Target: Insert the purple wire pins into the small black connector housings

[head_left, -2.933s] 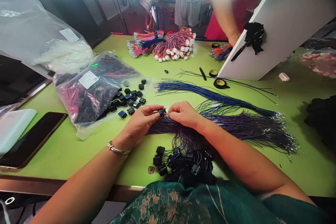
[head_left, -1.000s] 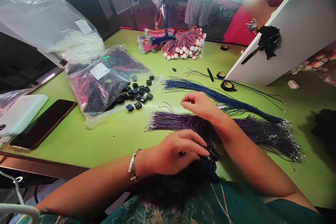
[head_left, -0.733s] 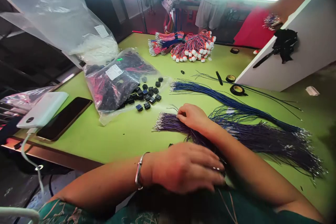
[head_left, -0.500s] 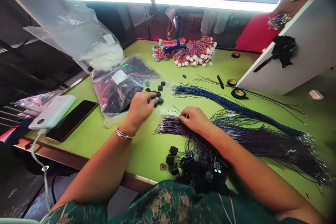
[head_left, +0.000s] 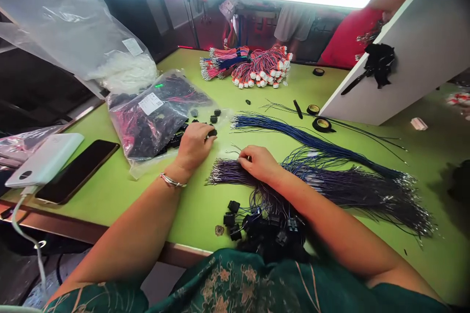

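Note:
My left hand (head_left: pixel 193 144) reaches onto the pile of loose black connector housings (head_left: pixel 194 124) beside a clear bag (head_left: pixel 147 120), its fingers curled over one of them. My right hand (head_left: pixel 257 162) rests on the left end of a purple wire bundle (head_left: pixel 330 186), fingers pinched on a wire. A heap of finished black connectors with wires (head_left: pixel 268 232) lies at the table's near edge, just in front of my body. A blue wire bundle (head_left: pixel 304 137) lies behind the purple one.
A phone (head_left: pixel 77 171) and a white power bank (head_left: pixel 46 159) sit at the left edge of the green table (head_left: pixel 128 190). Red-blue harnesses (head_left: pixel 253 66) lie at the back, tape rolls (head_left: pixel 322 123) beside a white board (head_left: pixel 400 54). A person in red stands behind it.
My left hand left the finished heap at the near edge and reached forward to the loose black housings. My right hand dropped onto the purple wire ends and stayed there.

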{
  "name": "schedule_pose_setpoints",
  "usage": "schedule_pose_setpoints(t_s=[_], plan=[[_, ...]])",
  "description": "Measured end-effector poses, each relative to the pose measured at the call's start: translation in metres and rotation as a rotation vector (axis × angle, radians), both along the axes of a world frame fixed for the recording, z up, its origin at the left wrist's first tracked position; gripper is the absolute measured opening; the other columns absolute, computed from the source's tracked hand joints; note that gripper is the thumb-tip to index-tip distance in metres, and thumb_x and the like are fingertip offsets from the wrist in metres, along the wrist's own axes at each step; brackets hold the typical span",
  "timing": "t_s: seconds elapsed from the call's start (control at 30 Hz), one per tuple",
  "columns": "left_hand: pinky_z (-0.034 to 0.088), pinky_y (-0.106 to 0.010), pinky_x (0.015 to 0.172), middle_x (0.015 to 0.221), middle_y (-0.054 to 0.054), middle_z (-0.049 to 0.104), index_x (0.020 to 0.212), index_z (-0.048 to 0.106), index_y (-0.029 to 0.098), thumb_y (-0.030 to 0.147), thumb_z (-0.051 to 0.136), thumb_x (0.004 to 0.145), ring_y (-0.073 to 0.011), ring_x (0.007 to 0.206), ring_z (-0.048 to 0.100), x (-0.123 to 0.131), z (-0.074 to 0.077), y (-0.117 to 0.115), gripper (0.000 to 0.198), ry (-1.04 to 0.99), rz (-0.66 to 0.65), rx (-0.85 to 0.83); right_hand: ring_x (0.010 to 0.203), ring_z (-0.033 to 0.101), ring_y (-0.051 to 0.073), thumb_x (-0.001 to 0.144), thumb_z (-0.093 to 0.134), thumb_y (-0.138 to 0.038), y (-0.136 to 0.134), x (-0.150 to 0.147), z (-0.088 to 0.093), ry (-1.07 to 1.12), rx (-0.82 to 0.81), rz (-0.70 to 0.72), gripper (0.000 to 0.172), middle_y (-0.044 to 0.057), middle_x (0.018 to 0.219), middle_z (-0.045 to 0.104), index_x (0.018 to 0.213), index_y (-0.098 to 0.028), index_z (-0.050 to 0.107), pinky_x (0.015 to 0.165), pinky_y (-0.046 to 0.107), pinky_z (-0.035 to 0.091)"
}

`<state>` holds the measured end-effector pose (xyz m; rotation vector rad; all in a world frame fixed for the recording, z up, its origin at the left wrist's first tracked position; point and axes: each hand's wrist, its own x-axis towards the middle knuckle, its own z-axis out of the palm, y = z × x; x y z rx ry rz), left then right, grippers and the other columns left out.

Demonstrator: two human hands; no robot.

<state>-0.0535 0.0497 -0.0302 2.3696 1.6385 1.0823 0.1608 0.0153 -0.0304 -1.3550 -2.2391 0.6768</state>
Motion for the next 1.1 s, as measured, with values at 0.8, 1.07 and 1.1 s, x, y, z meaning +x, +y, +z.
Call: schedule_pose_setpoints(t_s=[0.8,1.07,1.1], plan=[[0.057,-0.018,0.068,0.081,-0.003,0.07,0.081,0.073,0.011,0.012,0.077,0.069,-0.0106,0.067,0.067,0.039,0.02,-0.043,0.012,-1.504,-0.233,-0.95,0.057,0.052,0.01,0.072,0.061,-0.024,-0.01,-0.001,0.035,0.621,-0.199,-0.151,0.012,0.0,0.062,0.064,0.07,-0.015,0.067,0.057,0.023,0.04],[0.058,-0.016,0.065,0.084,-0.009,0.073,0.087,0.074,0.008,0.006,0.066,0.078,-0.01,0.066,0.067,0.043,0.01,-0.042,0.012,-1.544,-0.238,-1.069,0.058,0.046,0.011,0.069,0.059,-0.028,-0.004,0.008,0.021,0.613,-0.238,-0.2,0.017,-0.002,0.057,0.056,0.062,-0.015,0.065,0.057,0.024,0.036],[0.058,-0.016,0.065,0.083,-0.009,0.073,0.086,0.074,0.008,0.006,0.066,0.078,-0.0099,0.065,0.067,0.044,0.01,-0.042,0.011,-1.548,-0.23,-1.081,0.057,0.045,0.01,0.069,0.059,-0.028,-0.003,0.008,0.018,0.611,-0.251,-0.199,0.017,-0.002,0.055,0.055,0.061,-0.015,0.065,0.056,0.024,0.035]])
